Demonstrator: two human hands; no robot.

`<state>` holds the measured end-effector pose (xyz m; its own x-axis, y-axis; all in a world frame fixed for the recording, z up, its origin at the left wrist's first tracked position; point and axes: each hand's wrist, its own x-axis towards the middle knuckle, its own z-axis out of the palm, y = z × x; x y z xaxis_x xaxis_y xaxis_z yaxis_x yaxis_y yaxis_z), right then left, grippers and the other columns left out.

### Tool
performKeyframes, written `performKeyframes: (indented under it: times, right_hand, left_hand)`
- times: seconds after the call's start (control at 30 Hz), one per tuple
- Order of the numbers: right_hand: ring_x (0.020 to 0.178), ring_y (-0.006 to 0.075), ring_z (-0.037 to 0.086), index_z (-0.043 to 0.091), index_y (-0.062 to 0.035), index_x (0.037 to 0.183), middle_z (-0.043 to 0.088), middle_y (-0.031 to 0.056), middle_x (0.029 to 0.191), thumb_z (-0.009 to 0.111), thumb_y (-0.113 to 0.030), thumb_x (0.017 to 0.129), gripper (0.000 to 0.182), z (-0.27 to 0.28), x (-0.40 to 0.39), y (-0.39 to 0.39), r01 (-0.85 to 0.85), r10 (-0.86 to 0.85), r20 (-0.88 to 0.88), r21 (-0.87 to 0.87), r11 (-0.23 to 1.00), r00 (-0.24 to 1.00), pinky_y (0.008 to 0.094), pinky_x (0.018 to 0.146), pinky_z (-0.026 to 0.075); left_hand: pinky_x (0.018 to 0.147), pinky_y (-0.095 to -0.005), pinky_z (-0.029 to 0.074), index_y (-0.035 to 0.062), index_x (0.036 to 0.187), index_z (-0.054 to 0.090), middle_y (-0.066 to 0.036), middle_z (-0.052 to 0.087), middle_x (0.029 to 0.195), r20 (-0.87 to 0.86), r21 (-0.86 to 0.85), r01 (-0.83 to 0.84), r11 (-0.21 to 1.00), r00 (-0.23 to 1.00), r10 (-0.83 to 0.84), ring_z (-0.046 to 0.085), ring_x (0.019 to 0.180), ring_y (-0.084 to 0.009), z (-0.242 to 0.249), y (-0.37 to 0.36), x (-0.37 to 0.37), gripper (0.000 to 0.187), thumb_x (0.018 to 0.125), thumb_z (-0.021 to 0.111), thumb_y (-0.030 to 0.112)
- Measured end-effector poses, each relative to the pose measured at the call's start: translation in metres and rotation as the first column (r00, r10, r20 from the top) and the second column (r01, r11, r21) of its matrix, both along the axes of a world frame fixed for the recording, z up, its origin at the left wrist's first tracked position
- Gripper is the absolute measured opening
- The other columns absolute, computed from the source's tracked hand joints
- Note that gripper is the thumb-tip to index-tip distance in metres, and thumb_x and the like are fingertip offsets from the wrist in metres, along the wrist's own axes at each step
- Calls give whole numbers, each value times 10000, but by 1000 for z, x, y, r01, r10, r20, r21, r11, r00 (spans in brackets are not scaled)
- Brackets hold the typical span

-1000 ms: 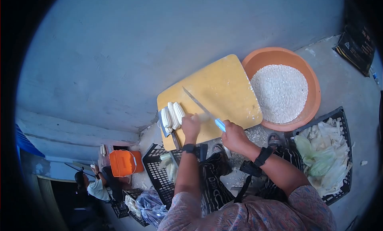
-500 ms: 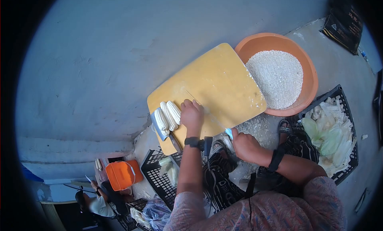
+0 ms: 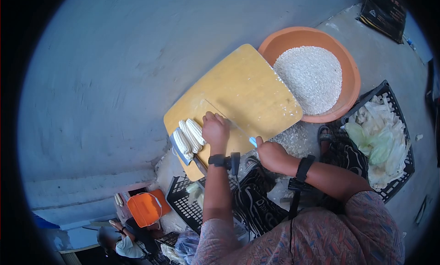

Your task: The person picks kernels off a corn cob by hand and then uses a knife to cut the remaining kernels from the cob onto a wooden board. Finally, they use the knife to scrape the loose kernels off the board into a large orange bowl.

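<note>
On the yellow board (image 3: 247, 86), my left hand (image 3: 215, 131) is closed with curled fingers beside a long thin knife blade; what it holds, if anything, is hidden. My right hand (image 3: 273, 156) grips the light blue handle of the knife (image 3: 253, 141) at the board's near edge, its blade slanting up and left across the board. Just left of my left hand lie several peeled white corn cobs (image 3: 189, 136), partly over a cleaver with a dark handle (image 3: 200, 164). White bits are scattered at the board's right side.
An orange-brown basin (image 3: 352, 77) of white kernels touches the board's right end. A black crate (image 3: 409, 150) holds husks at right, and another black crate (image 3: 183, 203) stands below left. Farther left are an orange bucket (image 3: 144, 210) and a seated person (image 3: 129, 246).
The view has shifted slightly. My right hand and the knife have moved left and up along the blade's line. My left hand stays beside the blade. The other person's hands have moved.
</note>
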<state>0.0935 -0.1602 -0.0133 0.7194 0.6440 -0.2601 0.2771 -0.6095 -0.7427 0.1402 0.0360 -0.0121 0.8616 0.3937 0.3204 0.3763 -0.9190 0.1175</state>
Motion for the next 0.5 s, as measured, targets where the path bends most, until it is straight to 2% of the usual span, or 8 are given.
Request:
performKeyframes:
  times: [0.1,0.17,0.27,0.37,0.5]
  right_hand:
    - [664,383,611,439,67,968,599,223,697,445,-50,823,186,-14,2,13,27,-30,51,73,997,998,465,570,472]
    - [626,402,606,426,79,946,586,251,666,466,-9,769,202,-26,2,20,72,-77,46,107,992,996,480,554,479]
    - [654,405,608,435,63,956,591,257,689,459,-27,785,195,-48,8,34,91,-104,104,117,989,989,488,576,479]
    - [681,413,606,442,47,974,594,256,702,462,-62,806,201,-68,14,49,165,-169,27,123,979,985,486,607,480]
    - [689,420,599,443,33,965,591,257,704,472,-85,823,187,-62,16,41,177,-181,16,148,973,983,485,618,472]
  left_hand:
    - [580,-457,458,36,808,487,-153,550,802,5,-5,7,1000,1000,-7,567,681,-359,-4,3,-2,181,856,469,209]
    - [584,-457,458,35,809,487,-155,550,808,8,-6,7,1000,1000,-7,568,686,-360,-6,3,-3,179,856,470,208]
    - [589,-457,457,35,813,486,-156,547,817,-25,-1,-17,1000,1000,17,566,690,-362,-5,-1,-5,176,856,470,205]
    - [584,-455,459,32,812,480,-159,544,816,2,34,22,999,1000,-22,565,681,-363,-4,0,-4,175,857,470,201]
    - [573,-460,460,29,807,471,-164,540,813,-14,18,-2,1000,1000,2,569,680,-368,-5,-1,-9,178,860,467,199]
